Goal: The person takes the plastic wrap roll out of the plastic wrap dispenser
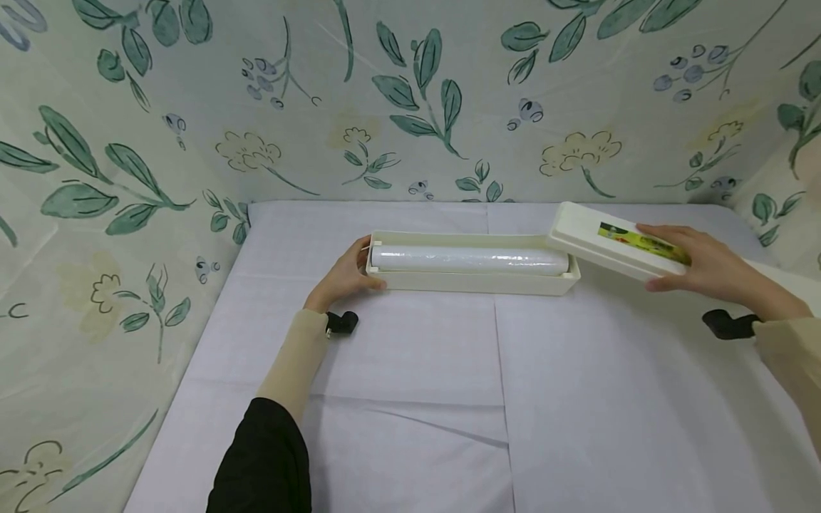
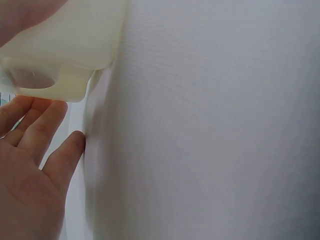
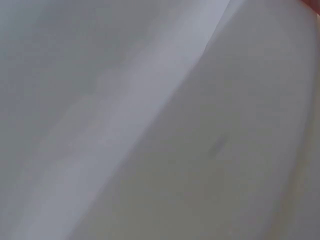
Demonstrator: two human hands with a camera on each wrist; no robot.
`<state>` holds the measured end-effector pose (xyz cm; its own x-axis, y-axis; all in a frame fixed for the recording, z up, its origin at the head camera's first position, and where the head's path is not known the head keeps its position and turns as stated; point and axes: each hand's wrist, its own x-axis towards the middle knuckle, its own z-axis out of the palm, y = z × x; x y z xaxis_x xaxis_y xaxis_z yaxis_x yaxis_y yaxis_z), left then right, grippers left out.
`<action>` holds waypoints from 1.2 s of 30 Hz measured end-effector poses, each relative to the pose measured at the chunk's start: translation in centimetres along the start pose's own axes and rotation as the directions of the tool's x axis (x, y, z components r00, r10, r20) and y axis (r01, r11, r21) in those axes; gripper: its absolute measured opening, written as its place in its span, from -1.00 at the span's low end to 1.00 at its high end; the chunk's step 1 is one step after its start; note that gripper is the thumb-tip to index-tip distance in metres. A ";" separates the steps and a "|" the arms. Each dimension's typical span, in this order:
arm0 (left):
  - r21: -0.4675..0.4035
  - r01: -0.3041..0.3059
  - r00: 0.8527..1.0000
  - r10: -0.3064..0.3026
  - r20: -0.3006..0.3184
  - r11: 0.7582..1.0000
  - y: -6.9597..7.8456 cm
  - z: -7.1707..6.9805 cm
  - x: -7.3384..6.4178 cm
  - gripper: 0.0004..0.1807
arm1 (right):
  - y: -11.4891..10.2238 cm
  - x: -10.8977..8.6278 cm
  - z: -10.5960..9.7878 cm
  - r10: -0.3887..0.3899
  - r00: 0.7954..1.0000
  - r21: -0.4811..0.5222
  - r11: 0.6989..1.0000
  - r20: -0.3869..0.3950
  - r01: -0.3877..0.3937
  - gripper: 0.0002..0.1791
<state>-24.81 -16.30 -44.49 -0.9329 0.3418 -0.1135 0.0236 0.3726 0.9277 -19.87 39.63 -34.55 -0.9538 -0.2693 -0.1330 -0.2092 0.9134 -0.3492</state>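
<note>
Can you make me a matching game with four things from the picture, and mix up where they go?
Things:
1. Shiny roll
2. Lid
3. Left hand
4. Label

Mixed-up clues:
A. Held by the right hand
B. Yellow and green, stuck on something white
C. At one end of the open box
D. Lying inside the box

Right pairs: 1-D, 2-A, 3-C, 4-B

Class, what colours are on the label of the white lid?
The label is mainly yellow and green; it shows best from the head.
</note>
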 end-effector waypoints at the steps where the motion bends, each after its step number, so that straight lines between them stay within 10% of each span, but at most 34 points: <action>1: -0.002 0.002 1.000 -0.002 0.002 1.000 0.0 0.0 0.0 0.17 | 0.1 -0.1 0.0 0.001 1.000 0.001 1.000 -0.001 -0.001 0.18; 14: 0.015 0.022 0.999 -0.023 0.026 1.000 3.7 0.0 -1.9 0.09 | 1.3 -1.0 -0.2 0.033 0.999 0.012 0.999 -0.020 -0.033 0.22; 36: 0.002 0.010 0.999 -0.010 0.034 1.000 3.5 -0.1 -1.9 0.10 | 3.5 -2.9 0.6 0.109 0.993 0.032 0.994 -0.047 -0.107 0.24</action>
<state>-22.96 -15.72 -40.98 -0.9203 0.3670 -0.1352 0.0148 0.3782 0.9256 -17.67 43.45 -35.93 -0.9800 -0.1538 -0.1262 -0.0988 0.9268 -0.3623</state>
